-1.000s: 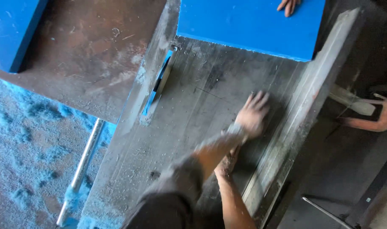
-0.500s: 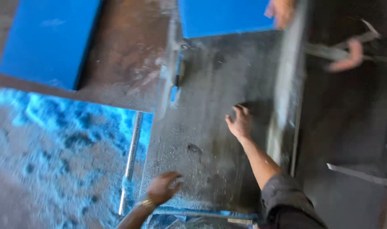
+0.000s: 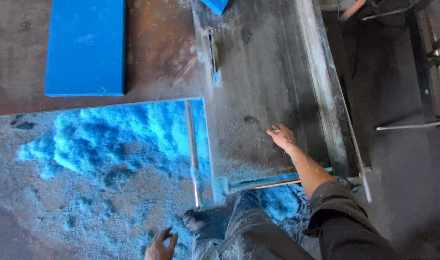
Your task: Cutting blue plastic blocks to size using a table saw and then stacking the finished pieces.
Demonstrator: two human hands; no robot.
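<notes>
Down low, left hand [image 3: 160, 244] open, fingers spread, holding nothing, above blue dust [image 3: 109, 139] on the floor. Further up, right hand [image 3: 281, 136] flat and open on the dusty saw table [image 3: 263, 86]. Farthest, blue board [image 3: 85, 45] lying flat.

Right hand [image 3: 281, 136] has drawn back from the fence toward the near part of the dusty saw desk [image 3: 258, 86]; left hand [image 3: 160, 245] has dropped low over the blue sawdust [image 3: 109, 139]. The blue board [image 3: 215, 5] has slid almost out of view.
</notes>
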